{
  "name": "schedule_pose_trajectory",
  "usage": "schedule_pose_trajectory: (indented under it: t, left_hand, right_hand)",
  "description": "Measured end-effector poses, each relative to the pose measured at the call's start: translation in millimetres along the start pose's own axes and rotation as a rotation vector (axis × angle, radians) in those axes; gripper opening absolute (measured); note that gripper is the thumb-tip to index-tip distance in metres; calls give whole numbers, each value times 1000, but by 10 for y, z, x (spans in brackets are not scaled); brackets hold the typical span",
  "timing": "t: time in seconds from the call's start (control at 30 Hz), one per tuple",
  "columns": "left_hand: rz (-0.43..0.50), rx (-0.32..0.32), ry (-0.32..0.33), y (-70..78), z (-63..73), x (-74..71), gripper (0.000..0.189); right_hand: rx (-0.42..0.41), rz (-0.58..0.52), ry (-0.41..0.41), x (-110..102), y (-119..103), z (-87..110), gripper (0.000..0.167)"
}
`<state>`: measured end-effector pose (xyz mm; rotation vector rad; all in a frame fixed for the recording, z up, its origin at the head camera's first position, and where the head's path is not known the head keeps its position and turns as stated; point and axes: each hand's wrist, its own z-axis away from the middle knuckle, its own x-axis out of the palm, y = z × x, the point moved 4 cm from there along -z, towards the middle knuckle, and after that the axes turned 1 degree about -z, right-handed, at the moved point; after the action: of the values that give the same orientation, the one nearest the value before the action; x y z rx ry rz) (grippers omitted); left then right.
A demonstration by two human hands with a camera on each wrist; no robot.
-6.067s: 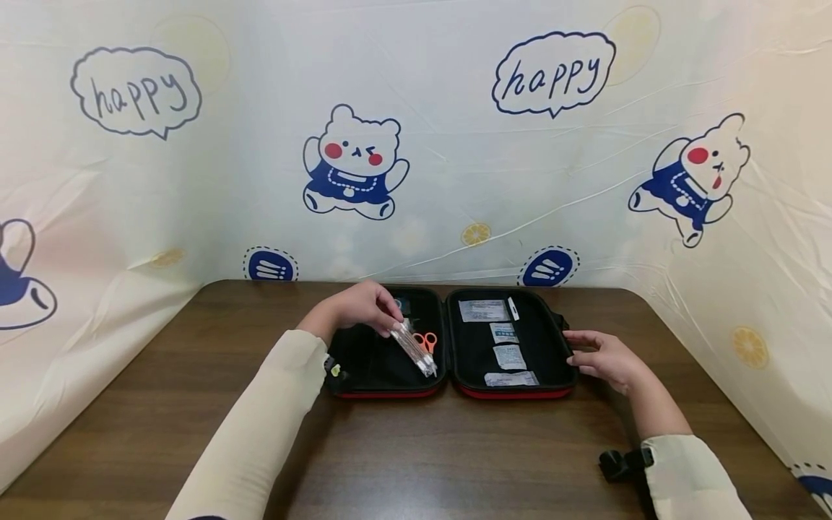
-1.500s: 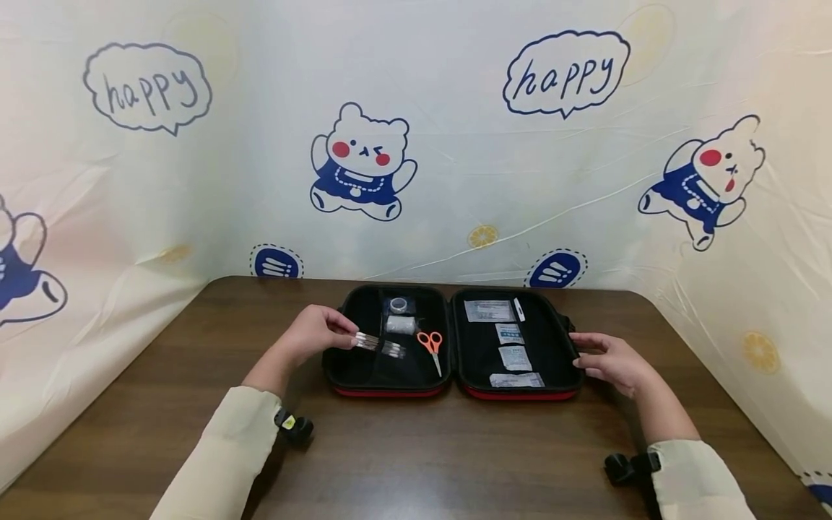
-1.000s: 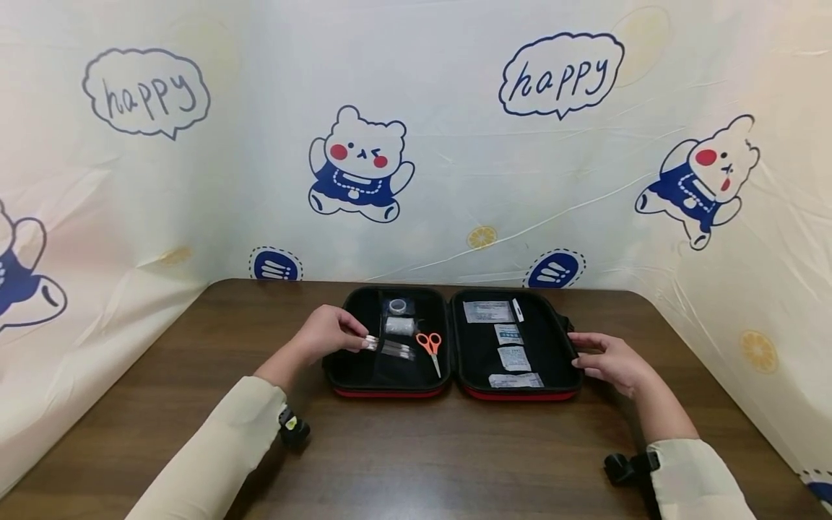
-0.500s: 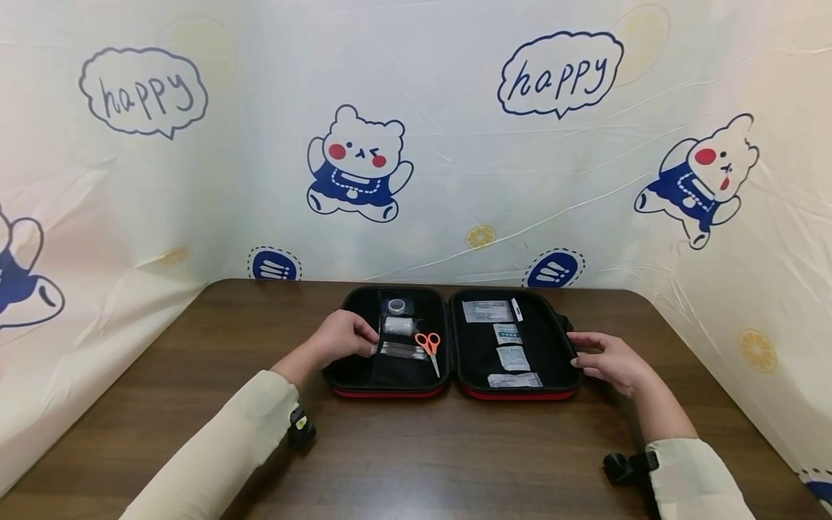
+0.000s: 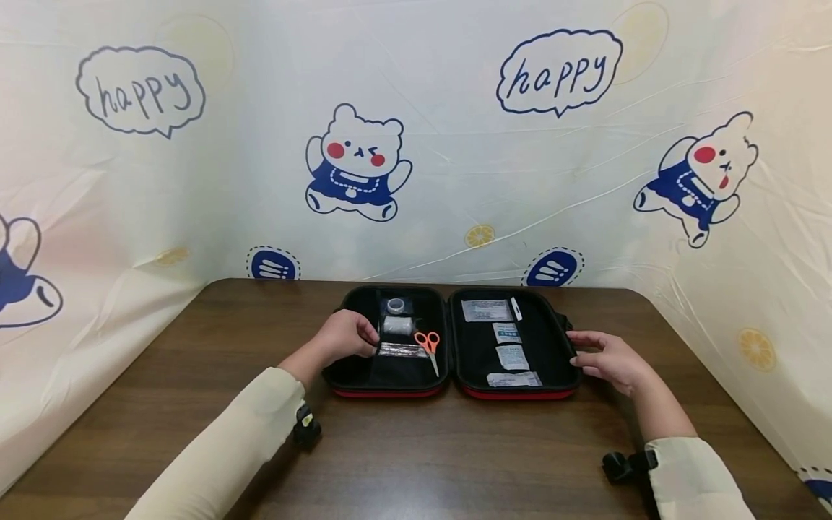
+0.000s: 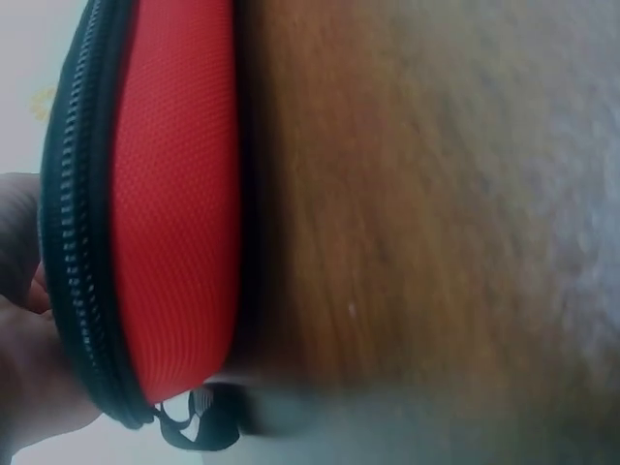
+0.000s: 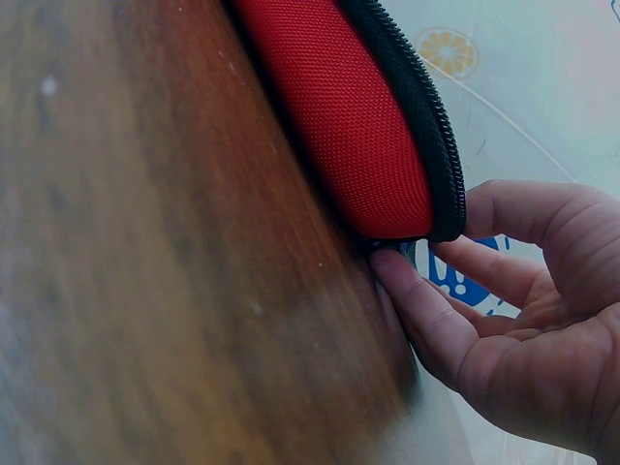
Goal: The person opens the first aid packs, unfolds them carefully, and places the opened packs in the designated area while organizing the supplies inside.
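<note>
An open first-aid case (image 5: 409, 379), black inside and red outside, lies on the table. My left hand (image 5: 344, 338) reaches over its left side and pinches the left end of a clear packet of cotton swabs (image 5: 401, 350), which lies flat across the left half. In the left wrist view the red case wall (image 6: 179, 194) hides most of that hand. My right hand (image 5: 607, 360) holds the right outer edge of the case. In the right wrist view its thumb (image 7: 421, 295) touches the lower corner and a finger rests at the zipped rim.
Orange-handled scissors (image 5: 427, 347), a tape roll (image 5: 395, 305) and a white bandage roll (image 5: 398, 325) sit in the left half. The right half holds several flat sachets (image 5: 512, 357) and a slim white stick (image 5: 516, 308). Brown table (image 5: 442, 455); printed cloth behind.
The left hand has carried the swab packet from beside the scissors to the left, then slid it rightward to lie flat below the bandage roll. The right hand stays at the case edge.
</note>
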<state>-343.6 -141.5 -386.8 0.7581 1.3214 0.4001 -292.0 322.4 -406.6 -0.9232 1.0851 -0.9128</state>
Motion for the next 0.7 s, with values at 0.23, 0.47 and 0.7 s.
schedule_pose_trajectory:
  t: [0.23,0.47,0.7]
  left_hand:
    - [102,-31,-19,6,75,-111,17]
    - [228,-49,-27,90,79,-210,22]
    - [250,-51,-124,236,45,-233,29]
  right_hand:
    - [-2,-6,-5,-7,5,-7,64]
    - [-5,-5,-10,-13,17,-18,64]
    - [-2,-7,-10,-1,12,-9,64]
